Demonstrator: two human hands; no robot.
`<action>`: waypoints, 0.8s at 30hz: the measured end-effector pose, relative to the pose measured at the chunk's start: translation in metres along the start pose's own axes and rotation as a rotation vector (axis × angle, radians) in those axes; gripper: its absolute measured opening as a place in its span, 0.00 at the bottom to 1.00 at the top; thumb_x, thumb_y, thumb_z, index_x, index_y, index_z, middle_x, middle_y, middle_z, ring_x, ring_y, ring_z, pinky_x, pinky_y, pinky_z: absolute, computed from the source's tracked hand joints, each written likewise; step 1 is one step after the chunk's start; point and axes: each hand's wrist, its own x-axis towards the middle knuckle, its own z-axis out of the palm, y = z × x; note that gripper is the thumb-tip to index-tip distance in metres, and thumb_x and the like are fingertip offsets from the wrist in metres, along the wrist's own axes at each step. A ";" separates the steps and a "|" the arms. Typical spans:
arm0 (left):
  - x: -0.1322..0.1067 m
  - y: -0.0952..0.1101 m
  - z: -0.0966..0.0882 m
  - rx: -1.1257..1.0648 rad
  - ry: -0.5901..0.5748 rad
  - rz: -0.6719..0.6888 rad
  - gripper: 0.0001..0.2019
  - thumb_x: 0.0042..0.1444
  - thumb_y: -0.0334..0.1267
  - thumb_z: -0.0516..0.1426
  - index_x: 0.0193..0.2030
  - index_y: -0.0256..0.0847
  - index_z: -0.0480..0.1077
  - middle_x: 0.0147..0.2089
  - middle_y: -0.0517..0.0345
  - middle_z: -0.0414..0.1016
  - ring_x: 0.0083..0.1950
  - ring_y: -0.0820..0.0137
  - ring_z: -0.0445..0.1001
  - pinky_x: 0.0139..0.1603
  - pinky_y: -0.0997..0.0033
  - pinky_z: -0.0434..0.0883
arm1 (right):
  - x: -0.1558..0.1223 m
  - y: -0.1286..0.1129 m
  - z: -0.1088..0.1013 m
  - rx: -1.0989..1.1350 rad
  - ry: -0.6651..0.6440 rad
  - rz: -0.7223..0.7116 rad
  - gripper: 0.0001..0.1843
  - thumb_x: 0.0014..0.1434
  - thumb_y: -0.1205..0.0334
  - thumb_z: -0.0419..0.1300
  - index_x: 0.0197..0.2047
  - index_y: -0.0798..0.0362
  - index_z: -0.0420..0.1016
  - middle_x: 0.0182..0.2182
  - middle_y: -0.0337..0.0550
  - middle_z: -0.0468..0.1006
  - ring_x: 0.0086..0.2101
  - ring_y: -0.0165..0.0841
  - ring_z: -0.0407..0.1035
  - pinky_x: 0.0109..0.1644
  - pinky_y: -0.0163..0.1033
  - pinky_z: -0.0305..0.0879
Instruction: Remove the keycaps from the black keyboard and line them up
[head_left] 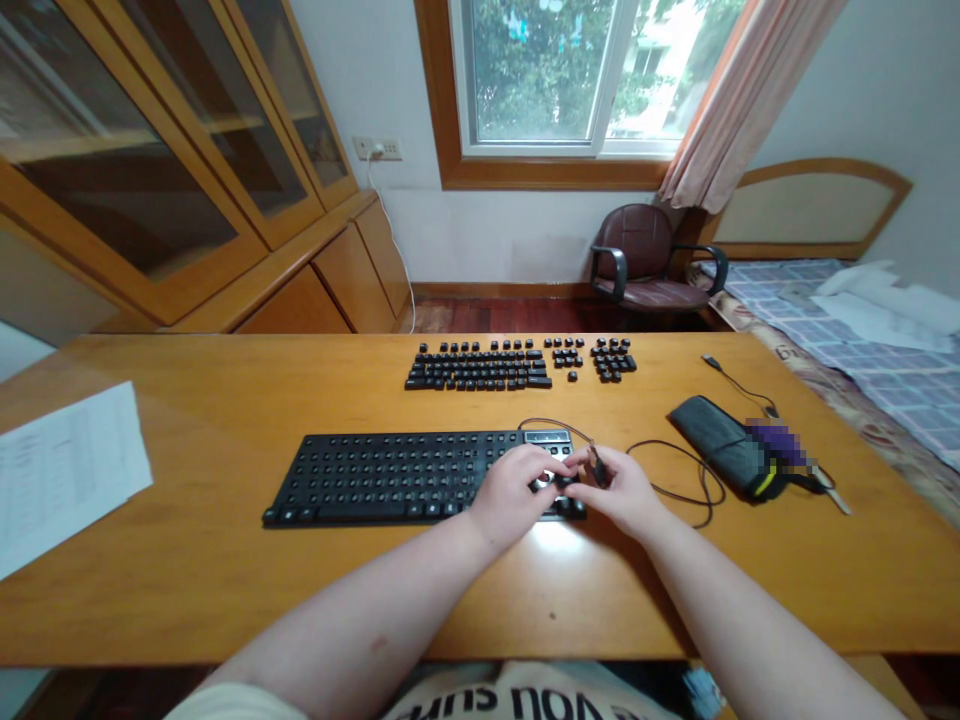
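Note:
A black keyboard base (390,477) with its keycaps taken off lies on the wooden desk (225,420) in front of me. The removed keycaps (517,363) are laid out in rows farther back. My left hand (514,492) rests on the keyboard's right end, fingers curled over a small shiny object. My right hand (619,488) is beside it, pinching a small dark keycap-sized piece at the keyboard's right edge. The two hands nearly touch.
The keyboard's cable (675,480) loops to the right. A black pouch (724,445) with a blurred item lies at the right. A paper sheet (67,470) lies at the left. A chair (645,260), bed (862,330) and cabinets (187,160) stand beyond the desk.

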 end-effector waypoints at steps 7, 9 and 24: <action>0.000 0.002 -0.002 0.046 -0.066 -0.098 0.17 0.48 0.30 0.60 0.47 0.44 0.70 0.42 0.57 0.73 0.39 0.70 0.70 0.45 0.68 0.70 | 0.000 0.004 0.003 -0.059 0.083 0.030 0.13 0.44 0.56 0.67 0.32 0.54 0.78 0.27 0.43 0.78 0.28 0.35 0.70 0.34 0.40 0.65; 0.001 0.004 -0.004 0.071 -0.063 -0.118 0.20 0.48 0.34 0.61 0.50 0.43 0.68 0.43 0.56 0.72 0.37 0.71 0.70 0.44 0.69 0.69 | 0.002 0.003 -0.003 -0.057 0.265 0.070 0.15 0.43 0.54 0.67 0.32 0.54 0.78 0.26 0.43 0.77 0.26 0.33 0.68 0.32 0.39 0.65; 0.003 0.000 -0.012 0.170 -0.106 -0.201 0.07 0.56 0.36 0.55 0.38 0.42 0.74 0.28 0.60 0.70 0.33 0.72 0.69 0.35 0.74 0.65 | 0.095 0.058 -0.137 -0.658 0.627 0.396 0.22 0.44 0.49 0.63 0.39 0.53 0.80 0.31 0.48 0.80 0.30 0.39 0.70 0.31 0.39 0.60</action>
